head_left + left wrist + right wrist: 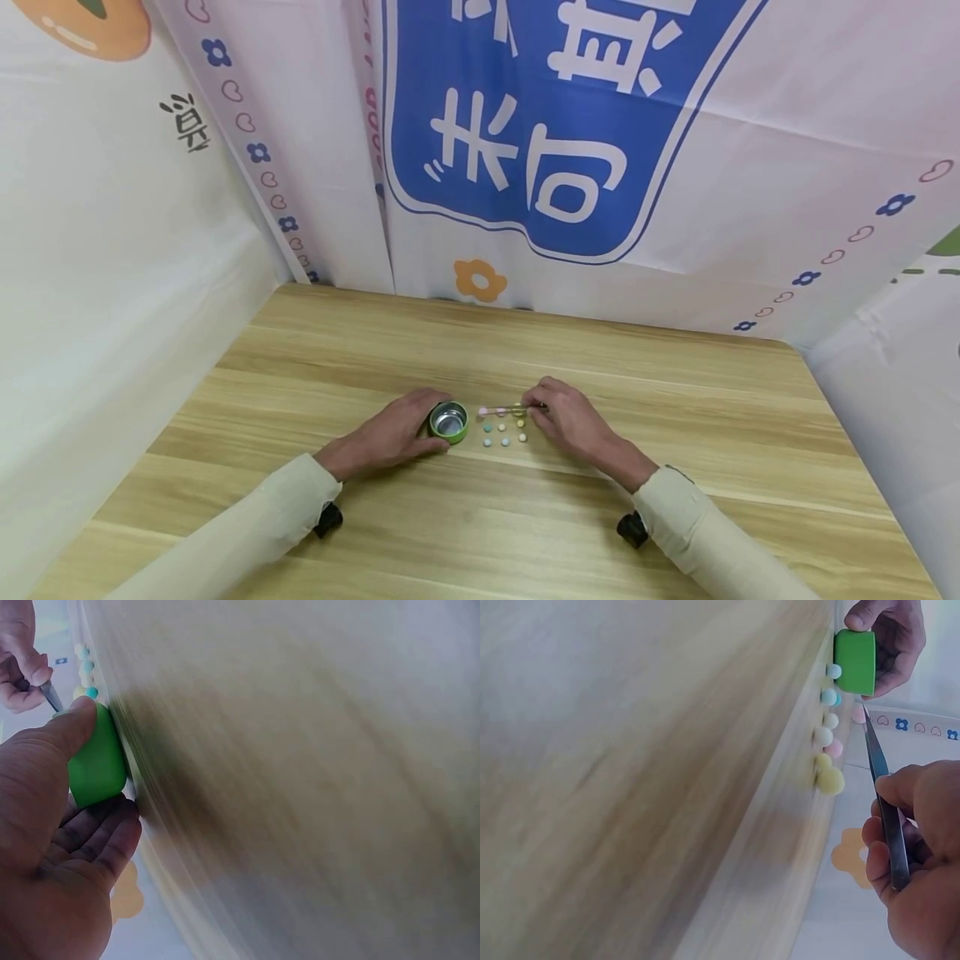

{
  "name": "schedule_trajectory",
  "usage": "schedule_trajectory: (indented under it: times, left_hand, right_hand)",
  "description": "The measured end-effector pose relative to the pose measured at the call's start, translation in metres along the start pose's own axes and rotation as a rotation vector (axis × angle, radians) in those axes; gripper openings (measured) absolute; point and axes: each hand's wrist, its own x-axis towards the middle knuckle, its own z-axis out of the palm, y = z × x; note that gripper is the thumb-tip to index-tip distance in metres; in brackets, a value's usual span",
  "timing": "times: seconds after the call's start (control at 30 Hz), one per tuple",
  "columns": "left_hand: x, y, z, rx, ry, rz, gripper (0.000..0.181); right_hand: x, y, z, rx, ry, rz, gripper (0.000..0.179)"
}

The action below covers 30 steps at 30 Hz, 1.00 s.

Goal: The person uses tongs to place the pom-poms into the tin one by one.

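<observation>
Left hand round a green cup, right hand pinching tweezers

The cup stands upright on the wooden surface, just left of nine small pastel balls set out in three rows of three. The left hand holds it from the side, thumb on one face and fingers curved round the other; the grasp looks meant to steady a light vessel while leaving its mouth uncovered. The spaced rows probably keep each ball apart from its neighbours, so that narrow tips can get at one alone. The right hand grips the tweezers between thumb and fingers along the shaft, a hold that seems suited to fine control. They lie nearly level over the back row, tips at the pink ball nearest the cup.

Whether the tips clasp that ball or only meet it by overlap is impossible to tell, as is whether it rests on the surface or sits slightly raised. The shaft covers parts of the other back-row balls in the head view. Glints on the cup's metallic lining make its floor hard to read. The left wrist view shows only a few balls, partly masked by the thumb and cup, and the printed cloth behind runs out of frame at the top.
</observation>
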Motion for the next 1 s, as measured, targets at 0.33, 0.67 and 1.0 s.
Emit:
schedule_trajectory:
  times: [0.33,0.67,1.0]
  left_hand:
    - [0.000,0.001,-0.001,-0.004,0.004,-0.001,0.064]
    - [-0.001,0.001,-0.001,-0.011,-0.003,-0.006,0.064]
    - [0.000,0.000,0.000,-0.026,-0.005,-0.013,0.063]
  right_hand:
    - [0.001,-0.009,-0.003,0.037,0.011,-0.009,0.011]
    - [0.004,-0.017,-0.005,0.064,0.013,-0.016,0.012]
    - [0.006,-0.022,-0.004,0.069,0.011,-0.044,0.011]
